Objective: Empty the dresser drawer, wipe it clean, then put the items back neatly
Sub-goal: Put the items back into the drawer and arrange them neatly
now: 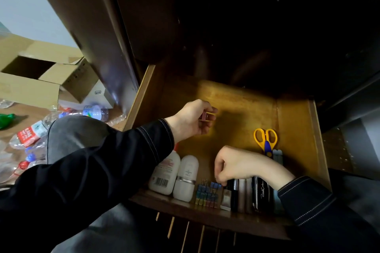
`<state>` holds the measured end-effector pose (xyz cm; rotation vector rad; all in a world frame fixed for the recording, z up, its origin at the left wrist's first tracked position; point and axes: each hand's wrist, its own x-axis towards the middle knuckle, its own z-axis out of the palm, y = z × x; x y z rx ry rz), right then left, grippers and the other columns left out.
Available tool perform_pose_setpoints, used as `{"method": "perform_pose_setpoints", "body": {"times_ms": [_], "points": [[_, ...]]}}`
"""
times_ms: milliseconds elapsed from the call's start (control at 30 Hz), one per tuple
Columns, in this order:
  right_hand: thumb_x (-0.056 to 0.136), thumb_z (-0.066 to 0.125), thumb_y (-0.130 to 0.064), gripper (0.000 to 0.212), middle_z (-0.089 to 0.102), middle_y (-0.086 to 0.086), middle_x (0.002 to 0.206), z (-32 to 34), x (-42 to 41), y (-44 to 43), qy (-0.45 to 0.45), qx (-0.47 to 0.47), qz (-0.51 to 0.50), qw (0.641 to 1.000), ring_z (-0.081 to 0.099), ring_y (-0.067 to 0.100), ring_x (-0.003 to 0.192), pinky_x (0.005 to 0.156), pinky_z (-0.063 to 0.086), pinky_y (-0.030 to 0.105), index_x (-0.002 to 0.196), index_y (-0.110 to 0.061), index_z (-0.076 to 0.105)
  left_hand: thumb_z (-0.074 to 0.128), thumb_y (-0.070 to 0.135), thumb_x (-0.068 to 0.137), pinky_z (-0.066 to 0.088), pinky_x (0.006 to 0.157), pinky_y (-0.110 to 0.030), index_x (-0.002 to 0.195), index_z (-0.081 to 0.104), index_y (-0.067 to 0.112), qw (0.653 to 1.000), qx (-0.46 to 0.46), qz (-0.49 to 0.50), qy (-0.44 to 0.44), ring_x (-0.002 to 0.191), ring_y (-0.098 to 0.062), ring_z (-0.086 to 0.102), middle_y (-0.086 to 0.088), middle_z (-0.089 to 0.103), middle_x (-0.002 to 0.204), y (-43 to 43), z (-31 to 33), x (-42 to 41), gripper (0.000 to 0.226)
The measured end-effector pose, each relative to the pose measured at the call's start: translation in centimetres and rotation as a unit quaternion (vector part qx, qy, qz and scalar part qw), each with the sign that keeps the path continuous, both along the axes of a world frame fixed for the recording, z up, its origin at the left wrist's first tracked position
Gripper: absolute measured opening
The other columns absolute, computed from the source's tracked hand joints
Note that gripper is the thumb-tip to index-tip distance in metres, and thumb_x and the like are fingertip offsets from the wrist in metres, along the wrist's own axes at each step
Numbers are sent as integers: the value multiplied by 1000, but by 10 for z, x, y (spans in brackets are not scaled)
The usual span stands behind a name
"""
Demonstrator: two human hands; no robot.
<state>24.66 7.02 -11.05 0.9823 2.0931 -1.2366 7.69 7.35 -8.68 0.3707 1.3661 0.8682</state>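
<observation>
We restock the drawer (pixel 316 139) front-first: left hand (pixel 191 121) pinches a pink clip (pixel 204 116) ready, while right hand (pixel 236 164) fingers (pixel 221 178) pinch the blue clips (pixel 216 185), apparently squaring their row.

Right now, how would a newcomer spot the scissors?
Look in the open wooden drawer, near its right wall. The scissors lie flat beyond the right hand. Bright yellow handle loops and a blue pivot set them apart from the grey items alongside.

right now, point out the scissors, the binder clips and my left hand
scissors (pixel 267 147), head view, blue pivot
binder clips (pixel 207 193), head view, mid row
left hand (pixel 190 122), head view, back of hand, pinching pink clip (pixel 203 117)
</observation>
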Motion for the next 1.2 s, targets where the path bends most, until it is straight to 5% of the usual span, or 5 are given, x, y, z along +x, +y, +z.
{"method": "perform_pose_setpoints", "body": {"times_ms": [1200], "points": [[85, 72, -27, 13, 60, -7, 66, -8, -13, -15, 58, 74, 61, 994, 46, 4, 53, 54, 36, 28, 89, -17, 78, 46, 10, 94, 38, 52, -25, 90, 63, 8, 1000, -10, 1, 11, 58, -16, 47, -5, 56, 75, 1, 1, 1, 18]]}}
